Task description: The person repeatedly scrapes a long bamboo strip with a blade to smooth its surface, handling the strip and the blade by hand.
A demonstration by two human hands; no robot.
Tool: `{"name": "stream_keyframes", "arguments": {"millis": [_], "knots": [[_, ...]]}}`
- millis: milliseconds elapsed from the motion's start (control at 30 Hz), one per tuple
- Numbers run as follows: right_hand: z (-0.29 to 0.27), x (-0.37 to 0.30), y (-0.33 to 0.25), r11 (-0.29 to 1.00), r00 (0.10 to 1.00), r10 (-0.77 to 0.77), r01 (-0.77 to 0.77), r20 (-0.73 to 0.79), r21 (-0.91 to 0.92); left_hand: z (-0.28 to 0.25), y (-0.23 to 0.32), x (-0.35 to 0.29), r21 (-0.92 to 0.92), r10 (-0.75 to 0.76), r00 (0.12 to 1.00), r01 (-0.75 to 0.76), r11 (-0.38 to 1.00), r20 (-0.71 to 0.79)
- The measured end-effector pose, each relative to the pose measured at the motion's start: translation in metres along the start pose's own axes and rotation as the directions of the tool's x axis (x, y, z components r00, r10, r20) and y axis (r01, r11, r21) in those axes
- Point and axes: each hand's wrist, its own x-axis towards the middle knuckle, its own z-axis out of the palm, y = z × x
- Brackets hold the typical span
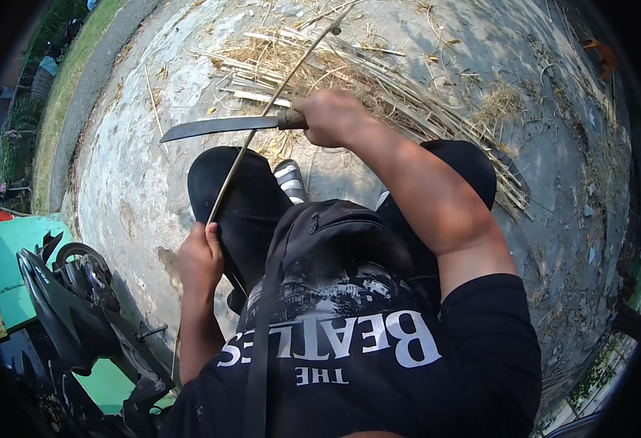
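My right hand (333,117) grips the handle of a long dark knife (218,127), its blade pointing left and held level above my knees. My left hand (201,257) is closed around the near end of a long thin bamboo strip (276,95) that runs up and away, crossing the blade near the handle. I sit with both knees in black trousers raised, and a sandalled foot (291,180) shows between them.
A heap of split bamboo strips and dry shavings (379,80) lies on the concrete ground ahead. A parked motorbike (79,306) stands close at my lower left beside a green wall. Grass and a road curve along the far left.
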Motion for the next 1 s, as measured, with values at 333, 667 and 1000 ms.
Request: {"name": "stream_keyframes", "arguments": {"millis": [333,667,1000], "knots": [[-0.008,0.012,0.044,0.921,0.927,0.363,-0.372,0.091,0.117,-0.007,0.005,0.005,0.066,0.002,1.0,-0.003,0.998,0.007],[0.01,0.025,0.093,0.836,0.865,0.496,-0.448,-0.083,0.317,-0.006,0.008,0.007,0.012,-0.01,0.999,0.01,1.0,0.031],[-0.012,0.006,0.03,0.99,0.993,0.111,-0.107,-0.036,0.097,0.006,-0.008,0.005,-0.152,0.036,0.999,-0.034,0.988,0.011]]}}
